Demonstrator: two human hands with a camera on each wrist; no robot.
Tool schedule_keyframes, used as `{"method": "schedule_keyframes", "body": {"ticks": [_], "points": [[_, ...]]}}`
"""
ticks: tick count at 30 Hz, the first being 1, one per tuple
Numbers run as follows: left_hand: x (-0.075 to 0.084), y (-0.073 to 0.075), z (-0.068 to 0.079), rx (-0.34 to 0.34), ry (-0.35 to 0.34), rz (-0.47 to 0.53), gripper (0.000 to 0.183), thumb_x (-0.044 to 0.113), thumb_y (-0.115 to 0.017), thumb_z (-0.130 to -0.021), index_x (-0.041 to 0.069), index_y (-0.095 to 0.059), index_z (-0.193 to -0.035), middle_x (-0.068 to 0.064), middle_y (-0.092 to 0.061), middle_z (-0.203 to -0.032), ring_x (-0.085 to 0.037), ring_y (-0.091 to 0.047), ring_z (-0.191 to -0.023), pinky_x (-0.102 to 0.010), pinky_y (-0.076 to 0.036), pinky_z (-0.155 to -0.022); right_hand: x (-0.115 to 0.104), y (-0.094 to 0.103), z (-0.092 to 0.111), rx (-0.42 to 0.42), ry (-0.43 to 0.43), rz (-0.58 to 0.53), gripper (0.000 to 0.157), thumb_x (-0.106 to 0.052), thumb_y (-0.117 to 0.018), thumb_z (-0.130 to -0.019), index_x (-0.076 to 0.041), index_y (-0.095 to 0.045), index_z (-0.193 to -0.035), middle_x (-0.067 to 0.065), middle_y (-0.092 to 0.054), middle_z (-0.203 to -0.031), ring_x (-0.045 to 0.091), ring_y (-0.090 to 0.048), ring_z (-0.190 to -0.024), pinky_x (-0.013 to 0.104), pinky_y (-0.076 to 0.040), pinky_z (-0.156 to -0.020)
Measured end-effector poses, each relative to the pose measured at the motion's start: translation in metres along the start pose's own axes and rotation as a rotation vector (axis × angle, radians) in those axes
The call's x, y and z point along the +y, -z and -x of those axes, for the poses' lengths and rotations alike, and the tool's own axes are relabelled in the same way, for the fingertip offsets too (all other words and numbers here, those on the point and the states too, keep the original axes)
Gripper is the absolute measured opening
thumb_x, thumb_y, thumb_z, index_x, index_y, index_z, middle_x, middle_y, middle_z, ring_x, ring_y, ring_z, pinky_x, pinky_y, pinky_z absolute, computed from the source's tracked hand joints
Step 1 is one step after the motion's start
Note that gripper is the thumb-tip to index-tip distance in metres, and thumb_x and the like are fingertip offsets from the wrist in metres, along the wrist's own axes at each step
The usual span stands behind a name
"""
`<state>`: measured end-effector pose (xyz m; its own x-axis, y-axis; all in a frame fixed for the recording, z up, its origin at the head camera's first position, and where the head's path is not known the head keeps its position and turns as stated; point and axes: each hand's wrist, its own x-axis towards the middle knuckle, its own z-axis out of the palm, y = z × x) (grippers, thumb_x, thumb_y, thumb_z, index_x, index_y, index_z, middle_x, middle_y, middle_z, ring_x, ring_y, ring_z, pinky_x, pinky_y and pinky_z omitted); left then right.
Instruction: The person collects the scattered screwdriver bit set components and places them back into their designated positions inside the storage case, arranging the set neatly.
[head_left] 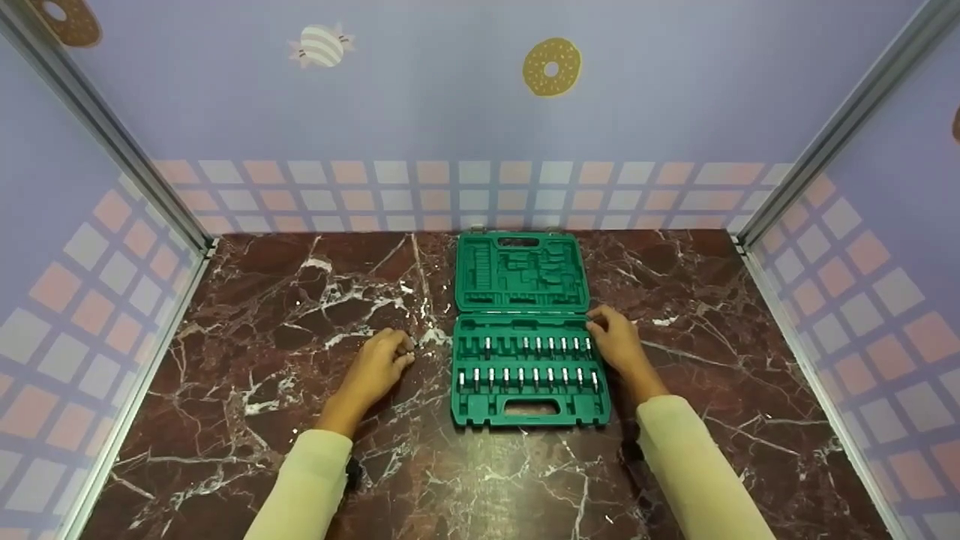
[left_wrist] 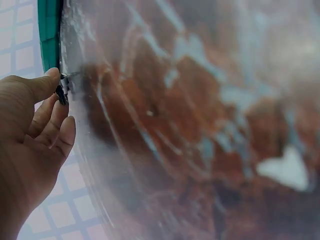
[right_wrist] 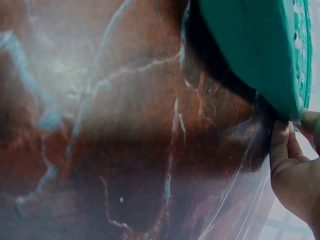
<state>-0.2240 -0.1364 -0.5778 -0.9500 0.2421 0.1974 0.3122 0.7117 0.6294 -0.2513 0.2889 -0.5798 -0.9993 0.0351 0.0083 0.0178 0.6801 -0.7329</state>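
Note:
An open green plastic tool case (head_left: 531,324) lies on the tabletop, its lid folded back toward the rear wall. Two rows of small silver bits (head_left: 521,376) stand in the slots of its near half. To the left of the case, my left hand (head_left: 379,365) pinches a small dark, shiny piece (left_wrist: 61,94) between thumb and fingertips; its exact kind cannot be made out. On the other side, my right hand (head_left: 621,346) grips the case's right edge near the hinge. The right wrist view has the fingers (right_wrist: 280,142) at the case's lower edge.
Dark red marbled tabletop (head_left: 270,375) with white veins spreads around the case. Patterned walls (head_left: 480,112) close it in at the back, left and right, with metal posts (head_left: 112,127) at the corners. The upper row of slots has gaps among the bits.

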Motion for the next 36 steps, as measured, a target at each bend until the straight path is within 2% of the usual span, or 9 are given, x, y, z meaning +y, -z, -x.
{"method": "schedule_keyframes", "body": {"ticks": [4, 9, 18, 25, 29, 33, 36], "points": [[0.008, 0.001, -0.002, 0.011, 0.006, 0.051, 0.011, 0.000, -0.080, -0.086, 0.004, -0.071, -0.091, -0.007, -0.065, -0.086, -0.022, -0.065, -0.080, -0.040, -0.058, -0.076, 0.000, -0.001, -0.001, 0.004, 0.000, -0.002, 0.019, -0.009, -0.060, -0.104, 0.000, -0.065, -0.120, 0.025, -0.071, -0.114, 0.040, -0.067, -0.105, 0.056, -0.053, -0.092], [0.017, 0.000, -0.005, 0.020, -0.026, 0.109, 0.011, -0.002, -0.080, -0.084, 0.001, -0.075, -0.093, -0.007, -0.067, -0.085, -0.022, -0.067, -0.078, -0.039, -0.059, -0.075, 0.001, 0.000, 0.000, 0.006, 0.011, -0.003, 0.019, -0.008, -0.060, -0.104, 0.000, -0.065, -0.120, 0.026, -0.071, -0.113, 0.041, -0.067, -0.104, 0.056, -0.053, -0.090], [0.042, 0.003, -0.011, 0.013, -0.046, 0.224, 0.012, -0.003, -0.080, -0.084, 0.004, -0.074, -0.092, -0.007, -0.068, -0.087, -0.018, -0.065, -0.079, -0.030, -0.057, -0.072, 0.001, 0.001, 0.000, 0.003, -0.003, -0.013, 0.019, -0.008, -0.060, -0.103, -0.001, -0.066, -0.120, 0.025, -0.071, -0.115, 0.041, -0.067, -0.107, 0.056, -0.053, -0.093], [0.056, 0.004, -0.016, 0.029, -0.060, 0.253, 0.012, -0.001, -0.081, -0.084, 0.005, -0.074, -0.091, -0.006, -0.070, -0.086, -0.016, -0.063, -0.077, -0.037, -0.057, -0.071, 0.000, 0.001, 0.001, -0.012, 0.010, -0.003, 0.021, -0.009, -0.059, -0.104, -0.001, -0.065, -0.123, 0.025, -0.070, -0.116, 0.041, -0.067, -0.107, 0.057, -0.053, -0.092], [0.062, 0.003, -0.017, 0.014, -0.047, 0.270, 0.013, -0.001, -0.081, -0.084, 0.006, -0.073, -0.092, -0.006, -0.072, -0.086, -0.016, -0.064, -0.077, -0.037, -0.057, -0.072, -0.001, 0.000, 0.002, -0.006, 0.011, -0.009, 0.021, -0.009, -0.059, -0.104, 0.000, -0.066, -0.122, 0.025, -0.071, -0.116, 0.041, -0.067, -0.107, 0.057, -0.053, -0.093], [0.069, 0.001, -0.018, -0.005, -0.040, 0.284, 0.014, 0.000, -0.081, -0.085, 0.007, -0.074, -0.094, -0.006, -0.073, -0.088, -0.018, -0.066, -0.079, -0.042, -0.059, -0.076, -0.001, 0.000, 0.002, 0.011, 0.011, -0.023, 0.021, -0.008, -0.059, -0.104, 0.001, -0.067, -0.121, 0.025, -0.071, -0.116, 0.041, -0.067, -0.107, 0.057, -0.052, -0.094], [0.074, -0.001, -0.021, -0.024, -0.037, 0.285, 0.013, 0.002, -0.081, -0.086, 0.007, -0.074, -0.096, -0.006, -0.074, -0.090, -0.018, -0.067, -0.080, -0.040, -0.059, -0.077, -0.001, 0.000, 0.003, 0.023, 0.006, -0.025, 0.021, -0.009, -0.059, -0.104, 0.000, -0.068, -0.121, 0.025, -0.071, -0.116, 0.041, -0.066, -0.106, 0.057, -0.052, -0.093]]}}
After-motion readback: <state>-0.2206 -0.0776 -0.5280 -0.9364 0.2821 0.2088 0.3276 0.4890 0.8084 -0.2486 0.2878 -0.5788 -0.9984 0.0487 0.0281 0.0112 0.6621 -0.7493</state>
